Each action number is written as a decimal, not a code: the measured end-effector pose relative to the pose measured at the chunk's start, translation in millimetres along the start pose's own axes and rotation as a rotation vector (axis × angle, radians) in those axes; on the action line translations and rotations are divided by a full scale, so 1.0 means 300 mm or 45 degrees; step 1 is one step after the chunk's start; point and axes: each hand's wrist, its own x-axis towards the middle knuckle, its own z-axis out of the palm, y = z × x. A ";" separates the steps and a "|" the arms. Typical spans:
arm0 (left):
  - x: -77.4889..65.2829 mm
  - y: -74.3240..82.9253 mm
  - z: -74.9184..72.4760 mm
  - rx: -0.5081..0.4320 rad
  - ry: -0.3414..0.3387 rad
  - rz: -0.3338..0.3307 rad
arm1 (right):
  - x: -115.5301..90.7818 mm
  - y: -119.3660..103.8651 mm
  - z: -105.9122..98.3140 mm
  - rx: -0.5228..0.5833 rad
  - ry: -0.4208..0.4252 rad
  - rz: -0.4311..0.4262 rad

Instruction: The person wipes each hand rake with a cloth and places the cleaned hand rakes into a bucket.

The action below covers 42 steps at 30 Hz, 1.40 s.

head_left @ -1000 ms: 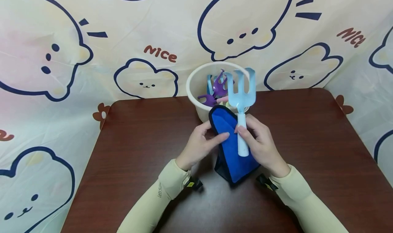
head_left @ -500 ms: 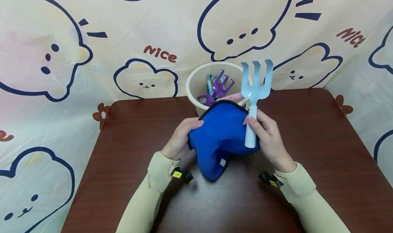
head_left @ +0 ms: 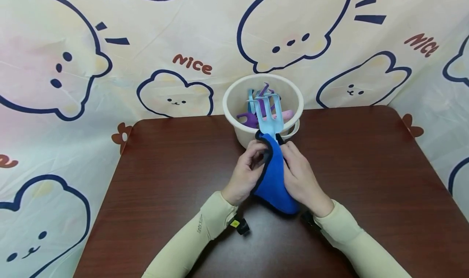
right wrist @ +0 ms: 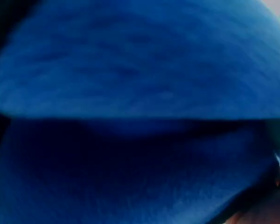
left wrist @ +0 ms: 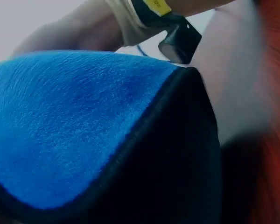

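A blue plush cloth (head_left: 275, 184) with black edging is folded around the handle of a light blue toy hand fork (head_left: 270, 125), whose tines point away, over the bucket. My left hand (head_left: 242, 174) pinches the cloth's edge from the left. From the other side, my right hand (head_left: 302, 178) grips the folded cloth with the fork's handle inside; the handle is hidden. In the left wrist view the cloth (left wrist: 74, 121) fills much of the frame, its dark edge folded down. Only blurred folds of cloth (right wrist: 140, 70) fill the right wrist view.
A white bucket (head_left: 229, 107) stands at the table's back edge, just beyond the hands. Inside lie purple toy tools (head_left: 249, 120), a pink handle (head_left: 288, 115) and other blue pieces. The brown table (head_left: 176, 156) meets a printed cloth backdrop (head_left: 227, 25).
The cloth went from folded to spread half a second ago, and is now folded over the fork's handle. The fork swung right, then back left over the bucket. Both hands have come closer together.
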 end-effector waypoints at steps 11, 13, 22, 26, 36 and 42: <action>-0.006 0.004 0.051 0.466 0.245 0.157 | -0.005 0.007 -0.025 -0.252 -0.120 -0.169; -0.002 0.003 0.047 0.487 0.233 0.192 | 0.007 0.014 -0.067 -0.104 -0.094 -0.127; -0.018 -0.010 0.048 0.969 -0.165 0.414 | 0.017 0.000 -0.190 0.344 -0.017 0.112; -0.021 -0.006 0.057 1.138 -0.250 0.459 | 0.011 -0.019 -0.188 0.305 0.047 0.210; -0.028 0.009 0.056 1.060 -0.506 0.346 | 0.012 -0.018 -0.221 0.379 -0.015 0.323; -0.031 -0.006 0.040 0.992 -0.560 0.325 | 0.016 -0.005 -0.225 0.374 0.003 0.341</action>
